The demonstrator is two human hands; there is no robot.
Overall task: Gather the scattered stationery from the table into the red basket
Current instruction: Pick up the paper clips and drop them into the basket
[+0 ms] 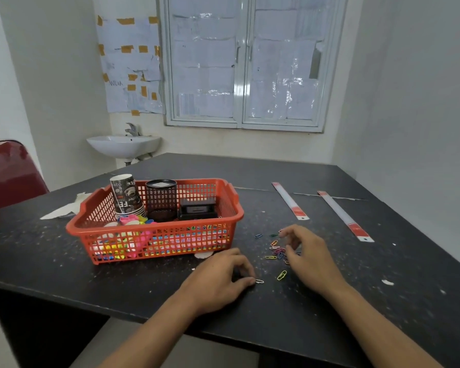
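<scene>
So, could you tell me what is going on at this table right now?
A person is tidying stationery into the red basket, which already holds paper cups, a mesh pen holder and small colourful items. The left hand seems to pinch a pale paper clip on the table, and the right hand curls over the scattered coloured paper clips beside the basket. Two rulers lie farther right, not yet gathered.

One red basket (223, 220), two rulers (290, 201), and perhaps a dozen loose paper clips (275, 248).
</scene>
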